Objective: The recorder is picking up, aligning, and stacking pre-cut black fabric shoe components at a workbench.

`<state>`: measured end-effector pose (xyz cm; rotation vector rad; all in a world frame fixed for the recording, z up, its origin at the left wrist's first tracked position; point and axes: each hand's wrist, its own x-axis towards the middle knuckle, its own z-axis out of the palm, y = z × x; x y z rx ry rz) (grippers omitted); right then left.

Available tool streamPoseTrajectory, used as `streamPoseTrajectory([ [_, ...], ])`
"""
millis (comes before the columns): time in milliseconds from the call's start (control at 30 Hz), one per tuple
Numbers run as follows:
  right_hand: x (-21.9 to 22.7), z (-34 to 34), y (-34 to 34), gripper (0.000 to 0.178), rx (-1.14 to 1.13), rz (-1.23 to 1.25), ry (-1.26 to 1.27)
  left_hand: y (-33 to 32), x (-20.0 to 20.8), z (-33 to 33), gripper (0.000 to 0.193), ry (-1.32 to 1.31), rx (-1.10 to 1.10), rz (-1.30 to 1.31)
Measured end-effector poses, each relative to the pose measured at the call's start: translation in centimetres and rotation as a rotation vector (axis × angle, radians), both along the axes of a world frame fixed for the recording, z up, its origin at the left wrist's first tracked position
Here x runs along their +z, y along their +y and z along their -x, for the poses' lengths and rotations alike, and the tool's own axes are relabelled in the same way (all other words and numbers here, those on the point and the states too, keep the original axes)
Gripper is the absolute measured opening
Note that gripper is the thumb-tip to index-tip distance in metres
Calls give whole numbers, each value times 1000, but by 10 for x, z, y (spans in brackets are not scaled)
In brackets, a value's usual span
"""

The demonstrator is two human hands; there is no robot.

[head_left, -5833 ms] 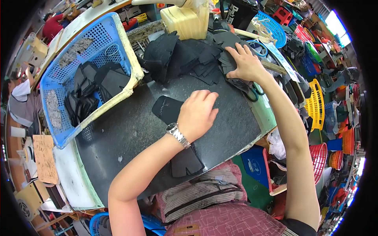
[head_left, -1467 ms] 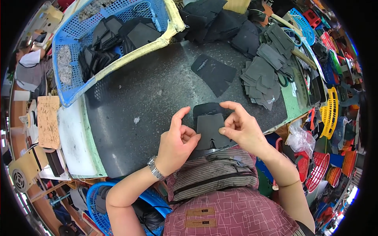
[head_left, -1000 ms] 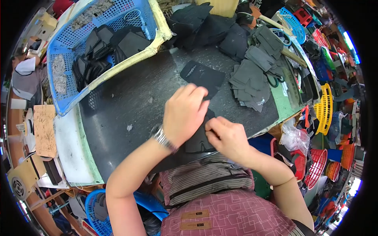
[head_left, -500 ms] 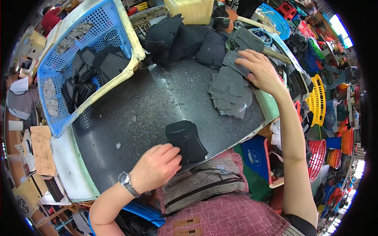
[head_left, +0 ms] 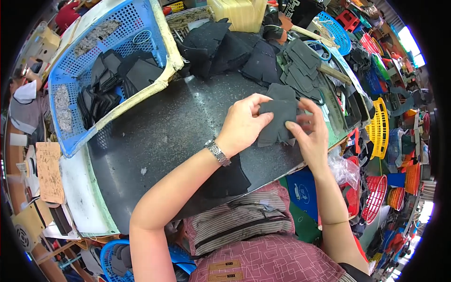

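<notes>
A thin, dark grey cut piece of sheet material (head_left: 280,113) is pinched at its left edge by my left hand (head_left: 244,121), thumb on top. My right hand (head_left: 311,134) is at that piece's right edge, fingers curved and spread, thumb tip at or against it. Underneath is a loose stack of similar grey pieces (head_left: 271,140), partly covered by the held one. On the near part of the dark worktop (head_left: 155,155) lies a black piece (head_left: 230,178), partly hidden by my left forearm.
A blue plastic basket (head_left: 61,141) with dark pieces stands at the left. Black sheets (head_left: 221,49) are heaped along the back. More grey pieces (head_left: 300,70) spread at the back right, beside a wooden-handled tool (head_left: 334,74). A yellow block (head_left: 237,14) stands behind.
My left hand has moved from beside the black piece up and right to the stack, taking hold of a grey piece. My right hand has come down from the back pile towards it.
</notes>
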<state>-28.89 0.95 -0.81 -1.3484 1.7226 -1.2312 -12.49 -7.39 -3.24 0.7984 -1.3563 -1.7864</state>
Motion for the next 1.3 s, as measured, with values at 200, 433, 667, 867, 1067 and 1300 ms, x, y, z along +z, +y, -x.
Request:
streamPoseTrajectory([
  [200, -11, 13, -17, 30, -13, 486, 911, -6, -4, 9, 21, -64, -76, -52],
  [433, -19, 18, -15, 28, 197, 767, 894, -22, -22, 22, 20, -156, -73, -229],
  [667, 11, -4, 22, 29, -139, 498, 36, -21, -11, 4, 40, -537, 243, 684],
  [867, 10, -52, 38, 59, 232, -131, -385, 59, 35, -88, 56, -302, -106, -26],
  [1067, -8, -78, 27, 69, 373, -362, -399, 105, 17, -120, 57, -587, 170, 1],
  [1300, -10, -77, 23, 65, 434, -459, -196, 112, 13, -121, 72, -710, 114, 81],
])
